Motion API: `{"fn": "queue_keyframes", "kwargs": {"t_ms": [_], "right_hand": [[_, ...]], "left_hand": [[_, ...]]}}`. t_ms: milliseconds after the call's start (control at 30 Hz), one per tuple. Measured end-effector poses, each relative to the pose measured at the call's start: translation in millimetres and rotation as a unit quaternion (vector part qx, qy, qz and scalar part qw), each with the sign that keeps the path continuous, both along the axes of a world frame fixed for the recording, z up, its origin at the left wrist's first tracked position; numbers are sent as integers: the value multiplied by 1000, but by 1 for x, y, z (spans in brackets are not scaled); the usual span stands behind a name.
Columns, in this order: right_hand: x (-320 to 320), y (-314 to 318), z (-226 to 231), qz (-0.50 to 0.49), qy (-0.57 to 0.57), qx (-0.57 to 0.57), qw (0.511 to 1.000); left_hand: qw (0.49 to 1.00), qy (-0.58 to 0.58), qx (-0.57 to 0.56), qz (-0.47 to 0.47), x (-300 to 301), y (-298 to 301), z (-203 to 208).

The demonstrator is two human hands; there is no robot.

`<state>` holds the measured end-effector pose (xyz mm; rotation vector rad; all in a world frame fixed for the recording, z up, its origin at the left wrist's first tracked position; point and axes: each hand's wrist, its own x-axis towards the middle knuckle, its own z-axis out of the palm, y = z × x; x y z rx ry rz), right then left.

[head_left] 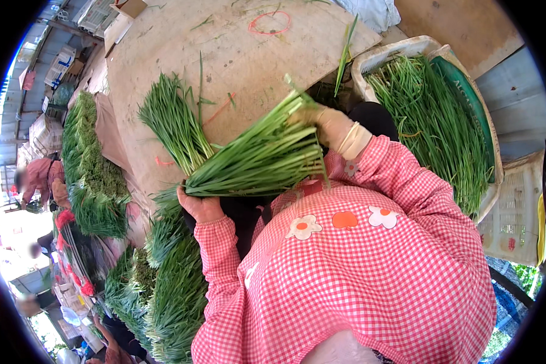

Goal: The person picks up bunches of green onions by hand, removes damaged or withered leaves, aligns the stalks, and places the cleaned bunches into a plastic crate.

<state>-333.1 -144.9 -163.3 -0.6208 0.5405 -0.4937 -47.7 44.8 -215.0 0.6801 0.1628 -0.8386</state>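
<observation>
Green bunch (258, 151) in both hands (201, 207) (335, 127)

R hand (330, 125) higher & further fwd, fingers (308, 115) curled in a grip; R forearm (394, 165) slants up & inward. L hand (204, 208) lower, mostly hidden past knuckles; L forearm (217, 258) runs approx. straight up to it.

The bunch of garlic chives (255, 161) partly conceals the fingers of the left hand (202, 207). The right hand's (332, 126) fingertips are blurred. The upper edge crops the white sack (375, 12).
</observation>
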Motion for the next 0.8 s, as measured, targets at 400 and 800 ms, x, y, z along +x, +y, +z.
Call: {"fn": "queue_keyframes", "kwargs": {"t_ms": [400,800], "right_hand": [[-85,-81,-29,-273,-187,50,942],[8,43,7,162,9,74,984]], "left_hand": [[998,41,-11,53,37,-2,2],[994,33,-102,4,31,-3,11]]}}
